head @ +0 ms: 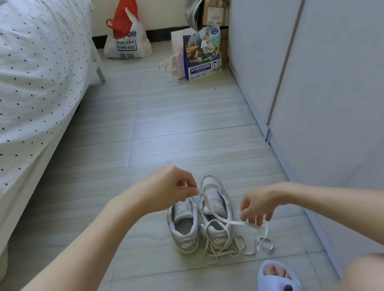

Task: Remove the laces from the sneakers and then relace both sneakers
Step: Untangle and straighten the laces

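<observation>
Above the sneakers (200, 220), each hand (left (167, 186), right (258, 206)) apparently pinches one lace (220, 219).

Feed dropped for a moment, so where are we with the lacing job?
Done: both sneakers, left sneaker and right sneaker, look unlaced; loose laces lie behind their heels. In hand: left hand and right hand each pinch one lace stretched over the right sneaker. Left: relacing both.

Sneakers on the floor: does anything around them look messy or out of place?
Yes. A loose lace lies tangled on the floor by the right sneaker, fully out of it. Both hands pinch another lace. The left sneaker has none.
</observation>
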### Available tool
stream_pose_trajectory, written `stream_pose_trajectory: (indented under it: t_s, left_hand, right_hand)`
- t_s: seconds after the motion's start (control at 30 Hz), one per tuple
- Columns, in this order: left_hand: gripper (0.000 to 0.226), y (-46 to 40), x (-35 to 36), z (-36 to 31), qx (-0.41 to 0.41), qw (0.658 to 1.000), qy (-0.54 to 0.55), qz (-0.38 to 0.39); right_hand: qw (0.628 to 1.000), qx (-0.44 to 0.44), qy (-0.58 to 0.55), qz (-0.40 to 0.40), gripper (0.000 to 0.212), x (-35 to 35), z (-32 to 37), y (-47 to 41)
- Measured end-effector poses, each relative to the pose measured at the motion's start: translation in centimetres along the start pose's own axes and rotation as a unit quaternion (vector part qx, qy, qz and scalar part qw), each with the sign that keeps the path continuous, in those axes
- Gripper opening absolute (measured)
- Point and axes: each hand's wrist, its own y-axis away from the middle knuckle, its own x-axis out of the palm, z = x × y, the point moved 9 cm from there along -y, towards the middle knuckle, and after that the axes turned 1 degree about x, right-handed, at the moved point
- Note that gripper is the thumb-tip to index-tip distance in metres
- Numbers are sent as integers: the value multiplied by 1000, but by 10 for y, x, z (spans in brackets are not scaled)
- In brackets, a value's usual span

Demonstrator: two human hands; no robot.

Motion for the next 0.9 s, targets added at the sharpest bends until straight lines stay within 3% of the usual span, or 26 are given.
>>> stream_pose_trajectory:
  t_s: [0.23,0.33,0.43,0.53,0.6,0.67,0.73,0.9]
  left_hand:
    - [13,-1,5,27,-1,1000,-11,-5]
    - [10,2,9,32,16,1000,3,6]
    - [17,7,16,38,-7,992,121,25]
    - [23,10,18,37,-25,958,283,38]
    - [21,9,16,31,-7,929,368,32]
    - [15,8,13,30,-9,917,399,12]
    - [17,8,13,34,-25,940,341,-16]
    - [16,8,8,31,-27,977,208,-41]
  right_hand:
    - [985,-23,41,-166,26,-4,16,-95]
    - [982,-12,62,-179,27,7,14,-129]
    - [990,-1,58,-132,28,28,11,-153]
    - [991,6,9,-133,28,32,9,-159]
    - [986,17,-89,-142,30,26,7,-154]
    - [934,15,-322,-150,26,17,2,-142]
    - [843,-6,-516,-148,24,4,2,-122]
    - [721,-104,-665,-166,25,-50,9,-59]
